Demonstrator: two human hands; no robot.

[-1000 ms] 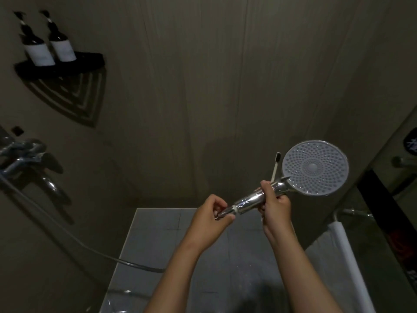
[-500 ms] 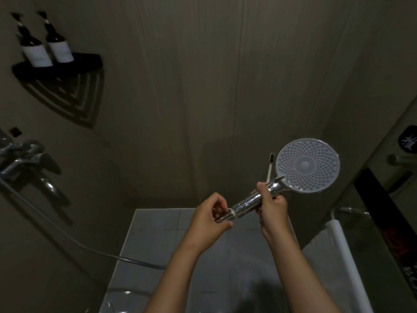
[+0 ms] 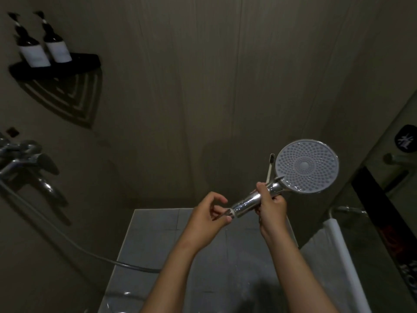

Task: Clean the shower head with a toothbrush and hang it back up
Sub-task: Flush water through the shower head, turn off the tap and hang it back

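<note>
The round shower head [image 3: 306,166] faces me, its pale nozzle plate up and to the right, on a chrome handle [image 3: 248,202]. My right hand [image 3: 272,205] grips the upper handle just below the head and also holds a toothbrush [image 3: 270,164], whose dark bristle end sticks up beside the head's left rim. My left hand [image 3: 208,216] is at the handle's lower end, where its thumb and a finger pinch the end fitting while the other fingers are lifted and spread. A grey hose [image 3: 67,240] runs from the wall tap along the left wall.
A chrome mixer tap [image 3: 24,163] juts from the left wall. Above it a black corner shelf [image 3: 85,62] carries two dark bottles [image 3: 42,41]. Grey floor tiles [image 3: 158,245] lie below. A white towel [image 3: 338,249] hangs on a rail at the right, beside a glass panel.
My left hand's fingers have loosened and spread at the handle's end. The shower head and right hand have stayed almost in place, shifting slightly left.
</note>
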